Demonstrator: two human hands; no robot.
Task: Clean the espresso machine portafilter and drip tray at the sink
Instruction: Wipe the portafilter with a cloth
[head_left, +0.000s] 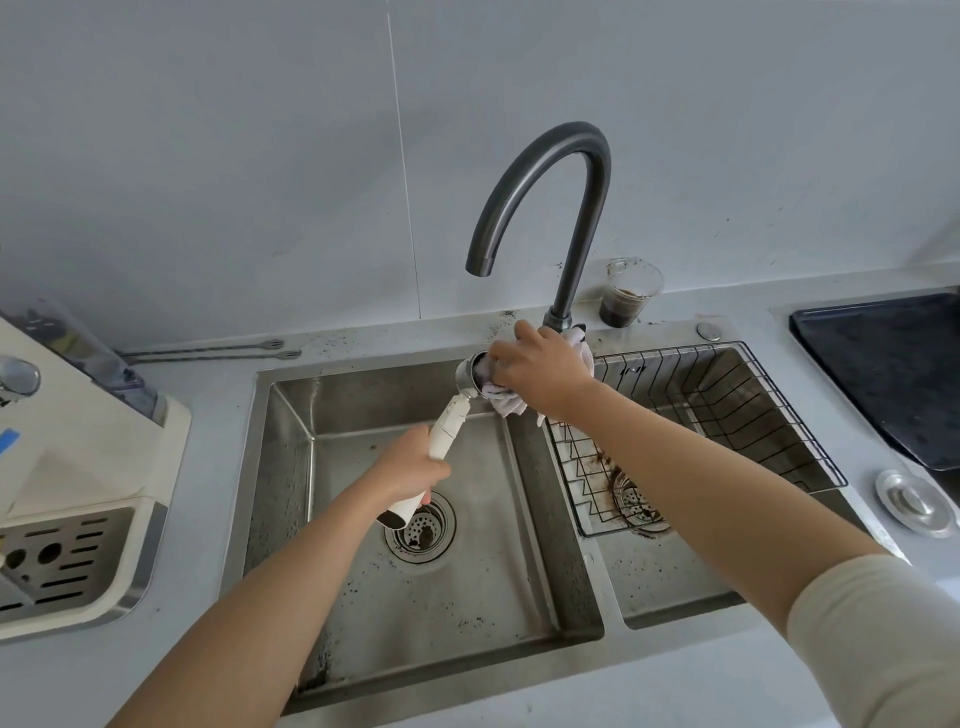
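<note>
Pressing cloth (506, 397) into portafilter (470, 375) basket (right hand (540, 366)), left hand (410, 465) gripping handle.

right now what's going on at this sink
A person is wiping out an espresso portafilter over the left basin of a double sink. The left hand grips its white handle, while the right hand presses a pale cloth into the metal basket end. No water runs from the faucet. Coffee grounds speck the basin and counter. The drip tray sits on the machine at the left.
</note>
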